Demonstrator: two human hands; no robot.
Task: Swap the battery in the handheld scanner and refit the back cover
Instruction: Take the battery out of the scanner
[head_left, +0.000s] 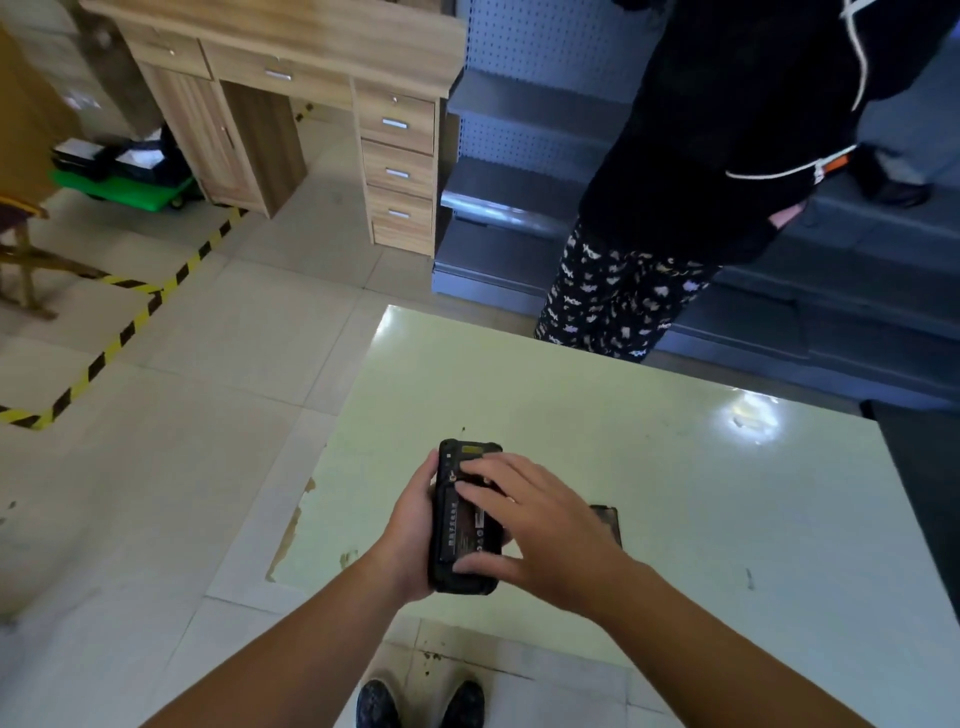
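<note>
A black handheld scanner (451, 577) is held back side up above the near edge of a pale green table (649, 467). My left hand (413, 535) grips its left side from below. The back is uncovered and a dark battery (465, 530) with a printed label sits in the bay. My right hand (535, 525) lies over the battery, fingers spread along its top end and thumb at its lower end. A dark flat piece, apparently the back cover (608, 519), lies on the table just right of my right hand, mostly hidden by it.
Another person in dark clothes (675, 182) stands at the table's far side. A wooden desk with drawers (395, 156) and grey shelving (509, 208) stand behind. Yellow-black floor tape (130, 327) runs on the left. My shoes (421, 704) show below.
</note>
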